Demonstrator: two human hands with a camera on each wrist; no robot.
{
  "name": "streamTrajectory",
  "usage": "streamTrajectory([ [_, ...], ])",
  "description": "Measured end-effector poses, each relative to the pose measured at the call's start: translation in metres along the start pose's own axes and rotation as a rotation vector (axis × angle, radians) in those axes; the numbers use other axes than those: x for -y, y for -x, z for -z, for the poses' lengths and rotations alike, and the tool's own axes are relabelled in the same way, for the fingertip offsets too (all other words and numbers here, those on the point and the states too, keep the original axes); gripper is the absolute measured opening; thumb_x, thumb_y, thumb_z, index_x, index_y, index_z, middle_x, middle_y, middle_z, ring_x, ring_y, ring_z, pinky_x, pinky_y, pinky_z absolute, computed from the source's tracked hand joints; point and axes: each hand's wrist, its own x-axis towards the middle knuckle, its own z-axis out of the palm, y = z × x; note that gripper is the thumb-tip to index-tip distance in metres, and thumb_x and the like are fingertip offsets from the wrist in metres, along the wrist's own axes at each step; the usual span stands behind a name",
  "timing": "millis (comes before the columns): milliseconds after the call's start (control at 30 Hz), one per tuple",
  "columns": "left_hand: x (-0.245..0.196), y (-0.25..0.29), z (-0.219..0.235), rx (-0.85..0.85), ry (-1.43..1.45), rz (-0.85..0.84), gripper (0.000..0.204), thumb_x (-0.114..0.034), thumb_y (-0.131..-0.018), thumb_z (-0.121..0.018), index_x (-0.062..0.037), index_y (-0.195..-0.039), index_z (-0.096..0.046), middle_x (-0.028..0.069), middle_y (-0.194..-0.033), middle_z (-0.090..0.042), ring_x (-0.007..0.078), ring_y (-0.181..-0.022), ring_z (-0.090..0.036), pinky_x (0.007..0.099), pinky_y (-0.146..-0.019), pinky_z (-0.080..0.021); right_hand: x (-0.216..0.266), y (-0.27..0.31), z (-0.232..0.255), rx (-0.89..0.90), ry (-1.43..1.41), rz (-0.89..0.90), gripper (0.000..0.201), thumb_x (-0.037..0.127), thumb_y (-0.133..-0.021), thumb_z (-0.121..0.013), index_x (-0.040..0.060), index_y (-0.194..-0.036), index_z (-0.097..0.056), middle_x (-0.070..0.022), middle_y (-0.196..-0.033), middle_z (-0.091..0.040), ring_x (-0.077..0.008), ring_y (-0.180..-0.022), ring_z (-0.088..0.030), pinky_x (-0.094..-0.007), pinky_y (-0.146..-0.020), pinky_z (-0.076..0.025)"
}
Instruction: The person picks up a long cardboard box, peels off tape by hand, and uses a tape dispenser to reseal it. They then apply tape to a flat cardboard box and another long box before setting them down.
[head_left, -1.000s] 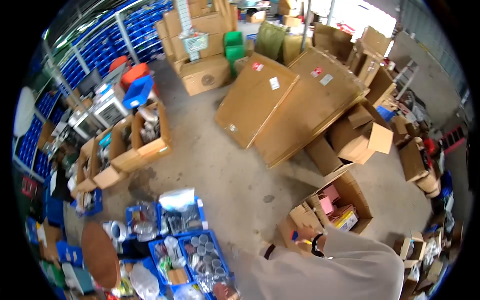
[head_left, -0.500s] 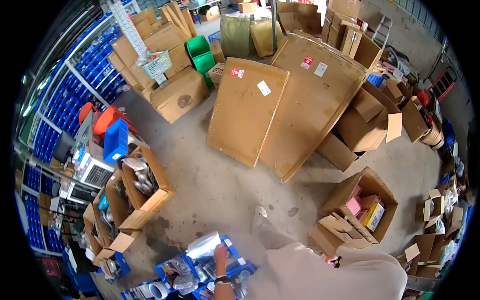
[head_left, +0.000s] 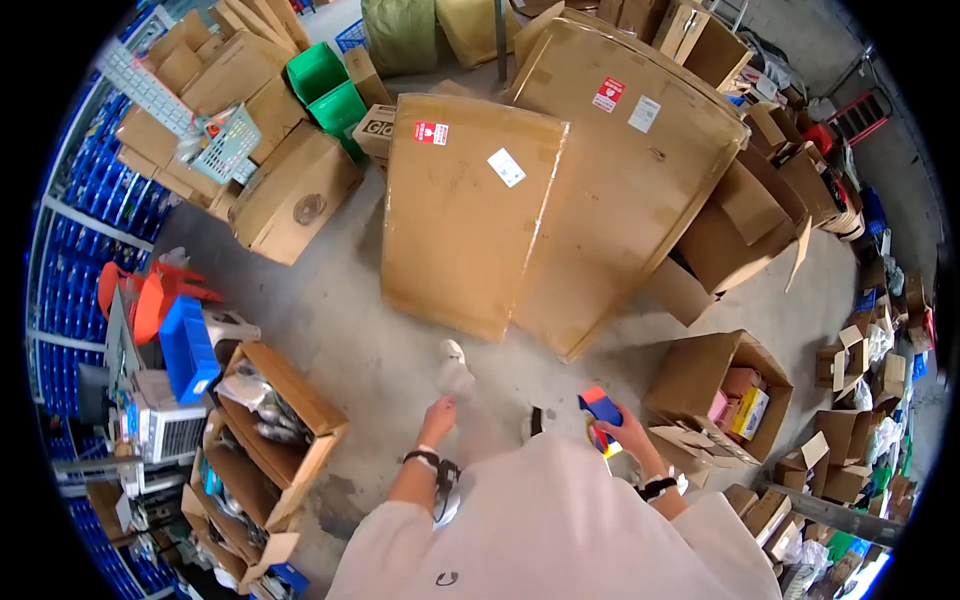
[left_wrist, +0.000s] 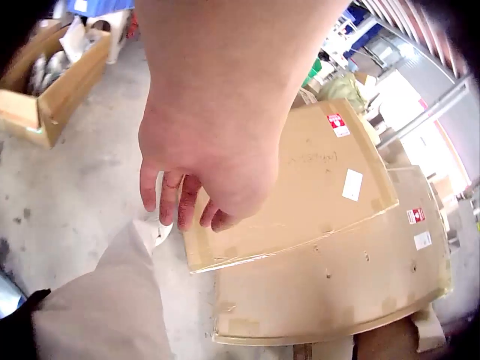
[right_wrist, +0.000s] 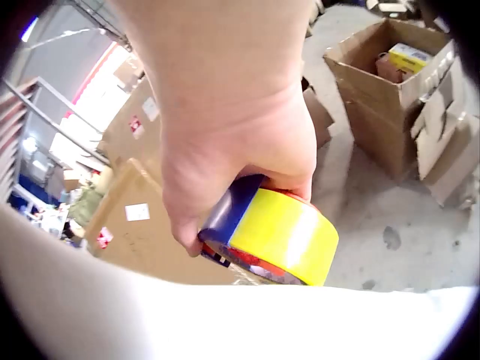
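Note:
My right hand [head_left: 630, 436] grips a tape dispenser [head_left: 600, 408] with blue and red parts. In the right wrist view its roll of yellow tape [right_wrist: 291, 234] shows below the palm, with the thumb and fingers round the blue part. My left hand [head_left: 437, 420] hangs in front of the body with loosely bent fingers [left_wrist: 169, 202] and nothing in them. Ahead of both hands, two large flat cartons [head_left: 465, 220] lie overlapped, each with a red label and a white one.
An open carton [head_left: 690, 385] with pink and yellow boxes stands to the right. Open cartons of bagged goods [head_left: 330, 420], a blue bin [head_left: 185, 350] and orange chairs [head_left: 150, 305] are on the left. Blue racks line the far left. Concrete floor [head_left: 330, 300] lies between.
The left hand has come away from the blue bins to hang in front of the body. My view has turned and moved toward the flat cartons. The tape dispenser stays in my right hand.

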Motion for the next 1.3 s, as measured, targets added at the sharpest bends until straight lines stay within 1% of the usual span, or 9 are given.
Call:
streamTrajectory([
  [167,-0.059,-0.167,0.068,0.124,-0.288,-0.137,0.041,-0.029,-0.094,-0.061,-0.0095,-0.130,-0.066,0.0229,-0.120,-0.072,0.0437,-0.115,-0.066,0.0513,-0.098,-0.053,-0.011,0.003,-0.058,-0.260,0.284,-0.397,0.046,0.038,-0.078,-0.084,-0.0002,-0.099,-0.070,-0.0169,-0.084,-0.077,-0.0311,-0.078,-0.077,-0.0437,-0.069,-0.060],
  [233,-0.147,-0.203,0.140,0.129,-0.311,-0.183,0.044,-0.029,-0.095,-0.061,-0.0092,-0.134,-0.064,0.0233,-0.124,-0.070,0.0445,-0.119,-0.064,0.0520,-0.101,-0.052,0.002,0.021,-0.061,0.092,0.042,-0.528,0.052,0.047,-0.073,-0.085,-0.0011,-0.091,-0.074,-0.0208,-0.080,-0.076,-0.0356,-0.078,-0.077,-0.0466,-0.072,-0.059],
  [300,-0.197,-0.256,0.165,0.062,-0.325,-0.326,0.052,-0.031,-0.095,-0.063,-0.0089,-0.142,-0.059,0.0229,-0.134,-0.066,0.0426,-0.127,-0.060,0.0516,-0.107,-0.049,0.014,0.028,-0.069,0.005,0.332,-0.446,0.067,0.052,-0.069,-0.087,-0.0041,-0.104,-0.073,-0.0272,-0.101,-0.076,-0.0411,-0.099,-0.075,-0.0467,-0.083,-0.058],
  [367,-0.271,-0.307,0.188,0.088,-0.388,-0.369,0.062,-0.034,-0.095,-0.064,-0.0089,-0.150,-0.050,0.0220,-0.146,-0.058,0.0420,-0.136,-0.053,0.0508,-0.113,-0.045,0.030,0.033,-0.071,-0.037,0.191,-0.557,0.078,0.052,-0.069,-0.087,-0.0063,-0.118,-0.069,-0.0267,-0.109,-0.075,-0.0378,-0.103,-0.074,-0.0444,-0.088,-0.058],
  [667,-0.567,-0.524,0.168,-0.201,-0.552,-0.631,0.066,-0.047,-0.097,-0.062,-0.0177,-0.155,-0.047,0.0108,-0.164,-0.042,0.0354,-0.155,-0.032,0.0661,-0.121,-0.029,0.039,-0.042,-0.074,0.011,-0.082,-0.638,0.078,0.053,-0.073,-0.091,-0.0034,-0.123,-0.069,-0.0219,-0.107,-0.077,-0.0320,-0.099,-0.076,-0.0423,-0.086,-0.059],
  [800,-0.649,-0.607,0.153,-0.333,-0.745,-0.727,0.059,-0.053,-0.102,-0.053,-0.0135,-0.146,-0.059,0.0124,-0.161,-0.047,0.0417,-0.152,-0.035,0.0671,-0.116,-0.035,-0.016,-0.050,-0.102,-0.254,-0.281,-0.635,0.072,0.047,-0.072,-0.092,-0.0034,-0.117,-0.067,-0.0181,-0.103,-0.076,-0.0292,-0.094,-0.074,-0.0405,-0.084,-0.058],
  [900,-0.658,-0.671,0.136,-0.260,-0.850,-0.707,0.060,-0.058,-0.103,-0.042,-0.0227,-0.146,-0.061,0.0063,-0.159,-0.052,0.0338,-0.149,-0.043,0.0642,-0.121,-0.030,-0.030,-0.044,-0.112,-0.359,-0.514,-0.695,0.069,0.044,-0.073,-0.092,-0.0032,-0.117,-0.067,-0.0152,-0.101,-0.076,-0.0258,-0.090,-0.073,-0.0389,-0.082,-0.058],
  [1100,-0.646,-0.722,0.123,0.010,-0.914,-0.525,0.046,-0.050,-0.103,-0.040,-0.0254,-0.134,-0.064,0.0087,-0.141,-0.066,0.0363,-0.126,-0.062,0.0492,-0.105,-0.048,-0.054,-0.012,-0.147,-0.193,-0.415,-0.894,0.067,0.042,-0.074,-0.092,-0.0030,-0.117,-0.067,-0.0137,-0.100,-0.076,-0.0236,-0.088,-0.071,-0.0378,-0.081,-0.058],
  [1300,-0.638,-0.566,0.117,-0.168,-0.766,-0.554,0.049,-0.051,-0.097,-0.048,-0.0140,-0.104,-0.079,0.0153,-0.113,-0.077,0.0368,-0.111,-0.070,0.0501,-0.096,-0.052,-0.082,0.023,-0.196,-0.112,-0.342,-0.866,0.064,0.039,-0.075,-0.091,-0.0027,-0.118,-0.067,-0.0122,-0.100,-0.075,-0.0215,-0.086,-0.069,-0.0367,-0.080,-0.057],
])
